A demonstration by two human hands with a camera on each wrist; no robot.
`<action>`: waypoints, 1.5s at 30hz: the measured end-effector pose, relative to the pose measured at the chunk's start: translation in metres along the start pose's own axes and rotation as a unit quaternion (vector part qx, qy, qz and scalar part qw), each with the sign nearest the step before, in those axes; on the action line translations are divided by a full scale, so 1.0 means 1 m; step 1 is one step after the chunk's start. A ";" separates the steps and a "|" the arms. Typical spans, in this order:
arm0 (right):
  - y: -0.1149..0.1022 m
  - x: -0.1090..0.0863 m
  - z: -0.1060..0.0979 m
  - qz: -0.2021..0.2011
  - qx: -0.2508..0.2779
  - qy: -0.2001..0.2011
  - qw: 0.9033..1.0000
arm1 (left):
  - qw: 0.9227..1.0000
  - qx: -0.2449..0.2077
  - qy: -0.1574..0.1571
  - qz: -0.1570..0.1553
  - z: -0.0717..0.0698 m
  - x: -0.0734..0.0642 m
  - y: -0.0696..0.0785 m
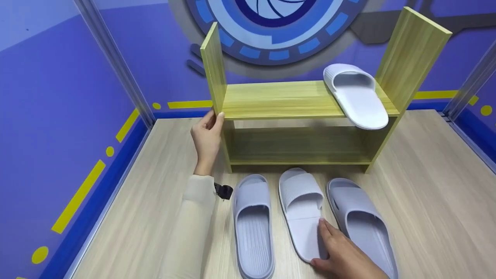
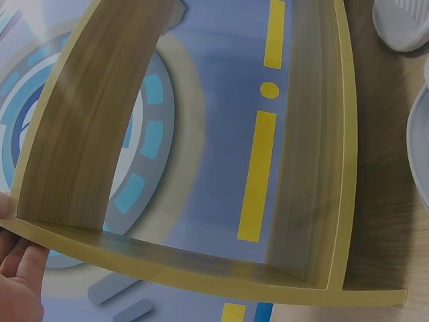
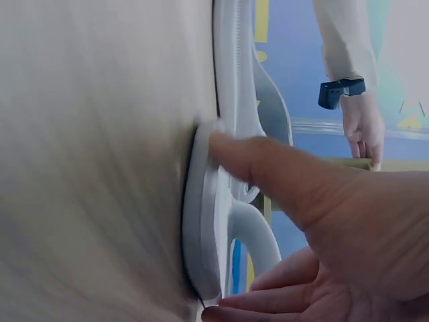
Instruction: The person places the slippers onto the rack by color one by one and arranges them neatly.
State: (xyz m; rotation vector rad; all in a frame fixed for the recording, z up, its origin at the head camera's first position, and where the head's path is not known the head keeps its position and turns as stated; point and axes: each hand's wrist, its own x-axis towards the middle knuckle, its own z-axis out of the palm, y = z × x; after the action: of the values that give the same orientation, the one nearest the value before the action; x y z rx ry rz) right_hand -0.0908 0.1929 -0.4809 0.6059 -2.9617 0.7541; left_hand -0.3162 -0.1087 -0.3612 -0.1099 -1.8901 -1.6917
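Observation:
My left hand (image 1: 208,137) grips the left side panel of a wooden shoe rack (image 1: 271,100), thumb at the front edge and fingers on the outer side. In the left wrist view part of that hand shows at the rack's corner. My right hand (image 1: 343,248) holds the heel end of a white slipper (image 1: 304,228) on the floor, thumb at the heel and fingers along its right side. The right wrist view shows the thumb (image 3: 268,164) against the slipper's sole edge. Another white slipper (image 1: 358,99) lies on the rack's upper board at the right, its heel jutting past the front edge.
A grey slipper (image 1: 254,228) lies left of the held one, and another grey slipper (image 1: 360,217) lies to its right, partly behind my right hand. Blue printed walls (image 1: 69,116) stand at the left and back. The rack's lower board (image 1: 298,145) sits near the floor.

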 end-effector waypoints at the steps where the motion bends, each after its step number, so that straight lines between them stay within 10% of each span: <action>1: 0.000 0.000 0.001 0.000 0.000 0.005 1.000 | 1.000 0.001 -0.001 0.000 0.000 0.000 0.000; 18: -0.010 0.016 0.020 0.033 -0.098 0.060 0.993 | 1.000 -0.001 0.004 -0.003 0.002 -0.001 0.000; 45: -0.013 0.015 0.001 0.078 -0.086 0.046 0.992 | 1.000 -0.003 0.006 -0.006 0.001 0.000 -0.001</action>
State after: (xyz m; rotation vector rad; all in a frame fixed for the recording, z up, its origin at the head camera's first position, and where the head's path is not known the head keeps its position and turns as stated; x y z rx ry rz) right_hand -0.1001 0.1761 -0.4742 0.3222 -2.9716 0.5121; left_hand -0.3171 -0.1080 -0.3618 -0.0907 -1.8814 -1.7032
